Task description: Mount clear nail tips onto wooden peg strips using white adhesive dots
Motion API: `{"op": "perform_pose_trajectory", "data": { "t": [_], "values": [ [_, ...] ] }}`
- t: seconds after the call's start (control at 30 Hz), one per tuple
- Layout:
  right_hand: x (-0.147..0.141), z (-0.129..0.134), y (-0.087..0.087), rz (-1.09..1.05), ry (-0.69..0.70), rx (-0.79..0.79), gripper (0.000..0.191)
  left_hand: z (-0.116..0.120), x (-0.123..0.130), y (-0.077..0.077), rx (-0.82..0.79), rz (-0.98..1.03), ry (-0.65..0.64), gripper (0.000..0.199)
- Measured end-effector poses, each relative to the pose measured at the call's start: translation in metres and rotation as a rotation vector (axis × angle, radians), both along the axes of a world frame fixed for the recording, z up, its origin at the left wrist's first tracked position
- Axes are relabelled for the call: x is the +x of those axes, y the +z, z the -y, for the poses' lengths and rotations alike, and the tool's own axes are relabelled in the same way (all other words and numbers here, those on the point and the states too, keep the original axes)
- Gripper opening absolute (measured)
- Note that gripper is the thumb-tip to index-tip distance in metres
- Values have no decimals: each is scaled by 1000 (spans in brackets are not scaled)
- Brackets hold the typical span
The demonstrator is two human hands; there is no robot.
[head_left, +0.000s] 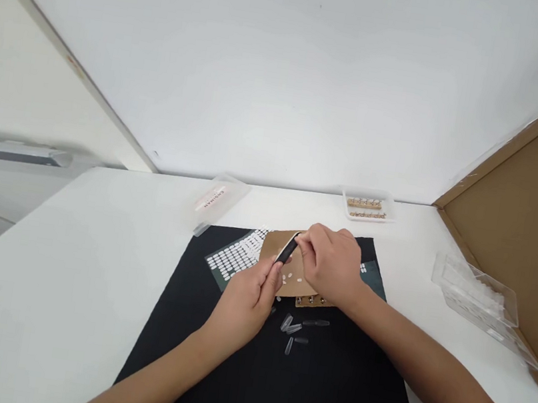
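Observation:
Over a brown sheet (273,246), my left hand (249,293) grips a slim black tool (286,250) with a pale edge. My right hand (333,262) is closed at the tool's upper end; anything pinched between its fingers is too small to name. Small white ovals (299,280) lie on the brown sheet. Beside it, at the left, a dark sheet carries rows of white oval stickers (235,255). Below my hands, several clear nail tips (294,328) are scattered on a black cloth (243,373). A strip with metal studs (311,300) shows under my right hand.
A clear lid with red lettering (218,201) lies at the back left of the white table (62,265). A small clear tray (368,206) with studded strips stands at the back. Clear boxes (477,293) are at the right, near a cardboard panel (527,199).

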State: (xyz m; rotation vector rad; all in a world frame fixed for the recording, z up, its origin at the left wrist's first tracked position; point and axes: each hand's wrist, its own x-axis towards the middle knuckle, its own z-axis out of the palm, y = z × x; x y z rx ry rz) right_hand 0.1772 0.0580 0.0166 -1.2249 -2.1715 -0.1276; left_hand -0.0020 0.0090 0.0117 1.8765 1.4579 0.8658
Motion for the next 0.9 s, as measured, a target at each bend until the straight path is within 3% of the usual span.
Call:
{"op": "perform_pose_trajectory", "data": {
  "t": [0.17, 0.3, 0.47, 0.57, 0.73, 0.83, 0.9],
  "values": [
    [-2, 2, 5, 53, 119, -24, 32, 0, -1, 2, 43, -28, 14, 40],
    [-2, -1, 2, -24, 8, -4, 30, -1, 0, 2, 18, -12, 5, 40],
    [-3, -1, -3, 59, 151, -10, 30, -2, -1, -1, 15, -19, 5, 41],
    [-2, -2, 0, -7, 18, -6, 30, -1, -1, 0, 24, -18, 13, 39],
    [-3, 0, 4, 56, 148, -21, 29, -1, -1, 2, 27, -15, 4, 39],
    [-4, 1, 3, -9, 34, 11, 30, 0, -1, 2, 26, -9, -2, 39],
    [-5, 3, 4, -20, 28, 6, 30, 0, 0, 2, 22, -2, -3, 39]
  ]
}}
